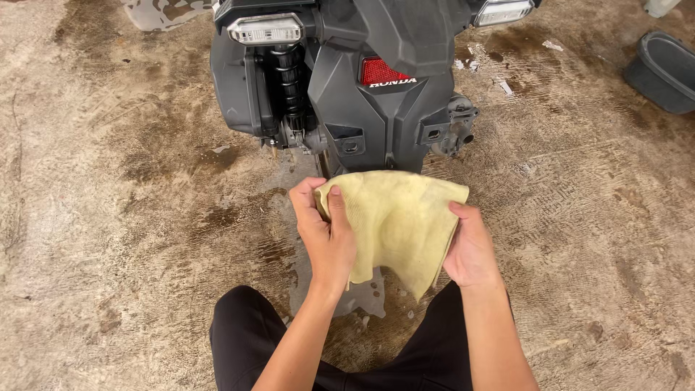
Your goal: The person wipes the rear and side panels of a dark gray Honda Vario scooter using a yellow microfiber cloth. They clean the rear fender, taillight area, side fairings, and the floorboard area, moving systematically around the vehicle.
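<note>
Two hands: both grip one yellow cloth [394, 221], held spread between them just behind the rear of a dark scooter [362, 80].
Left hand [326, 232]: fingers curled over the cloth's left edge, thumb laid along the front — pinching it firmly.
Right hand [470, 250]: fingers closed on the right edge, thumb on top; the cloth runs under the palm.
Cloth: hangs in the air, well above the floor, a loose corner drooping between the knees; it looks soft and limp, and I cannot tell whether it is damp.
Scooter: rear mudguard, red reflector [380, 71] and two clear turn lamps [265, 29] face the camera; the cloth's top edge sits just below the mudguard, not touching it.
Floor: rough concrete [108, 217] with dark wet patches and a small puddle under the cloth.
Tub: a dark plastic tub [662, 69] stands well apart at the upper right.
Progress: judging by the wet floor, washing seems done; the plastic shows no wiping under way — drying looks not yet begun on this end.
</note>
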